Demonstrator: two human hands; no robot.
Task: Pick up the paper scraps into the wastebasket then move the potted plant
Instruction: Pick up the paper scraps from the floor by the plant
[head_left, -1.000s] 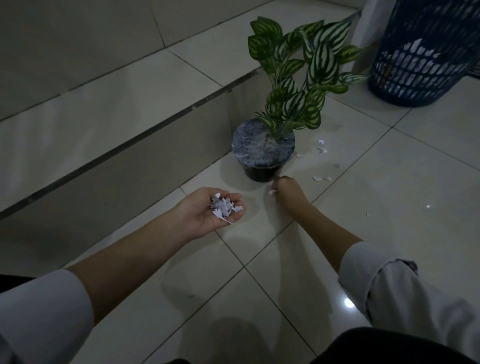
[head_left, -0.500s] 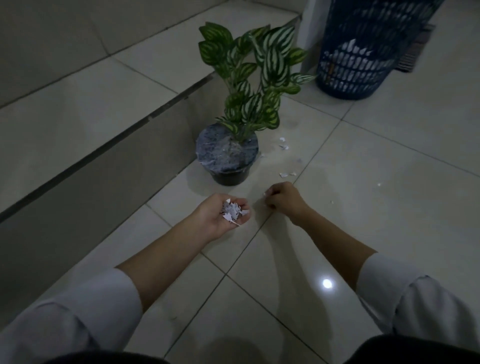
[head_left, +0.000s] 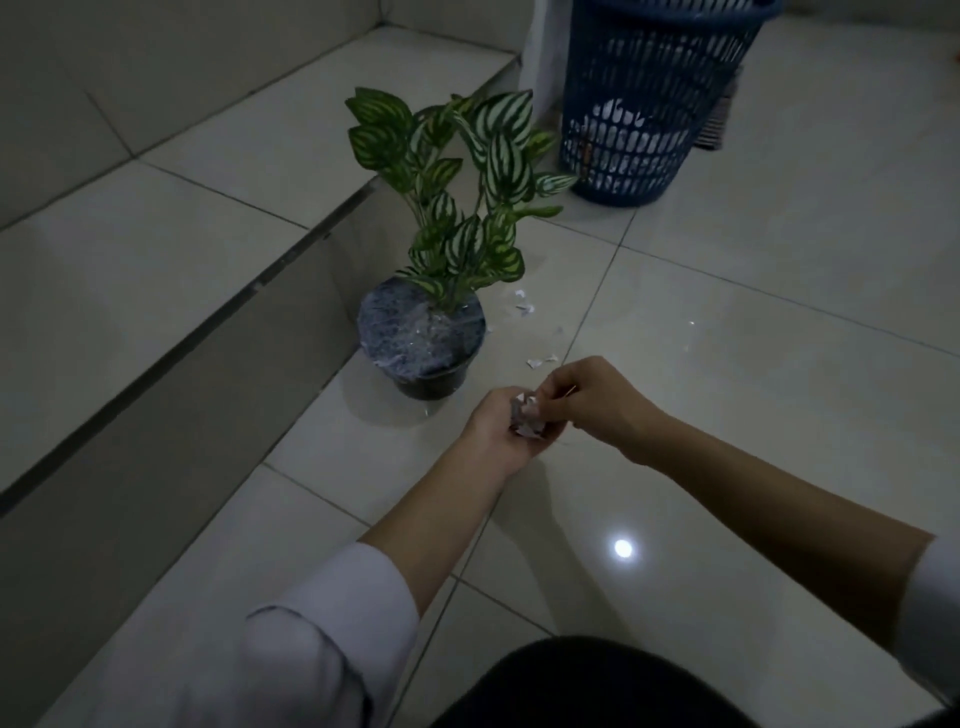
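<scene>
Evidently the left hand (head_left: 496, 434) is cupped round the gathered paper scraps (head_left: 525, 420) as a tray, so the right hand (head_left: 589, 400), pinching what looks like another, can drop it in; more lie just beyond it, the potted plant (head_left: 426, 338) ahead of the left, the wastebasket (head_left: 649, 104) far past both.

The room is dim, and its floor (head_left: 779, 426) is laid with large, pale, glossy tiles parted by thin dark grout lines. A small round spot of light (head_left: 622, 548) reflects off the tiles in the near part of the floor. On the left a tiled step (head_left: 171, 270) rises from the floor, a dark strip (head_left: 208, 325) running along its front edge, and behind it stands a plain grey wall (head_left: 182, 41).
</scene>
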